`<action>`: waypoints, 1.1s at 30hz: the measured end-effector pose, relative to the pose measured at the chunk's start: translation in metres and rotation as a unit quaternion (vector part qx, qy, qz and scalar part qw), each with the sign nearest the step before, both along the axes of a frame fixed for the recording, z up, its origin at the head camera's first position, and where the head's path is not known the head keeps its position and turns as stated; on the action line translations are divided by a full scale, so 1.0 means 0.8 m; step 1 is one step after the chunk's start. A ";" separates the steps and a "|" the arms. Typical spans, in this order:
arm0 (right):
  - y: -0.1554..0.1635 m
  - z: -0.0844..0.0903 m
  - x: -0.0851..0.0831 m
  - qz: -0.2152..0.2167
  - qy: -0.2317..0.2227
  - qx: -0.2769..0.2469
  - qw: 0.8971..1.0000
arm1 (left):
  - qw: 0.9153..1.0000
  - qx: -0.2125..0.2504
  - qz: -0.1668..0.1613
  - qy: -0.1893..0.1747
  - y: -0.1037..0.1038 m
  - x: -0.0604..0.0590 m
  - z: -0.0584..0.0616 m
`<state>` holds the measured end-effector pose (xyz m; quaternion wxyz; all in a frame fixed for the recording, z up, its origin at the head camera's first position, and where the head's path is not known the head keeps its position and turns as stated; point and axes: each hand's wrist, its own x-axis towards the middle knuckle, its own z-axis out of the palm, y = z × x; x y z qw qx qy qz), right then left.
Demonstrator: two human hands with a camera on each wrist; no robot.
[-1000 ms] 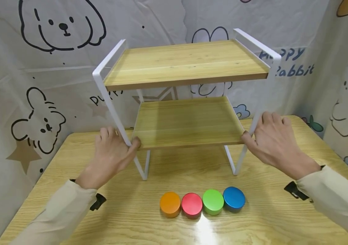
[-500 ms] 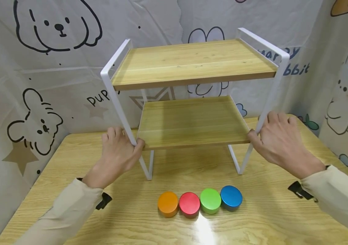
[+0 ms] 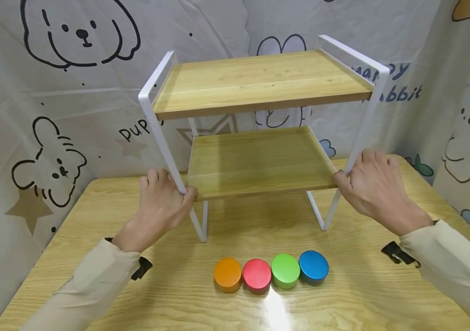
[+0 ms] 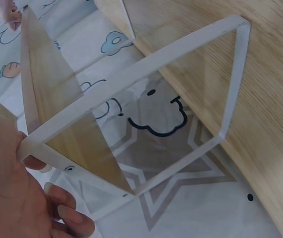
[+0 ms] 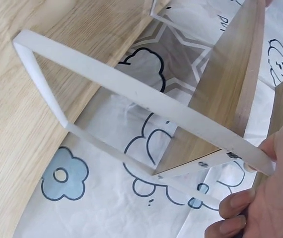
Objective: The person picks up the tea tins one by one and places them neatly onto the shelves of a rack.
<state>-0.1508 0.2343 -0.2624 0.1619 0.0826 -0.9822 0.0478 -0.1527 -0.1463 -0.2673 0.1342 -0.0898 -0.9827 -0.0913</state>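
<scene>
A two-tier shelf rack with white metal side frames and wooden boards stands in the middle of the head view, its upper board (image 3: pixel 260 85) above its lower board (image 3: pixel 260 161). My left hand (image 3: pixel 158 211) grips the left front post (image 3: pixel 162 142) at lower-board height, thumb over the board's corner. My right hand (image 3: pixel 380 191) holds the right front post (image 3: pixel 367 117) likewise, thumb at the board's right corner. Both wrist views show fingers (image 4: pixel 67 208) around the white frame (image 5: pixel 131 89). Whether the rack's feet touch the table cannot be told.
In front of the rack, a row of round lids or discs lies on the wooden table (image 3: pixel 169 294): orange (image 3: pixel 228 274), red (image 3: pixel 257 276), green (image 3: pixel 285 270) and blue (image 3: pixel 314 267). A printed cloth (image 3: pixel 94 92) hangs behind and at the sides.
Both hands have shifted the rack a little to the right relative to the coloured discs. Most recently its right side has edged slightly up or back in view. The discs stay put.
</scene>
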 end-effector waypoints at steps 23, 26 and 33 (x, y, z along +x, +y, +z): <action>-0.001 -0.002 0.007 0.007 -0.003 -0.013 1.000 | 0.999 0.015 -0.007 0.052 -0.001 -0.012 -0.009; -0.001 0.000 0.011 0.020 0.009 -0.020 1.000 | 0.999 0.015 0.000 0.039 -0.002 -0.012 -0.009; -0.001 0.006 0.040 0.045 -0.036 -0.043 0.997 | 0.999 0.012 0.018 0.027 -0.005 -0.010 -0.010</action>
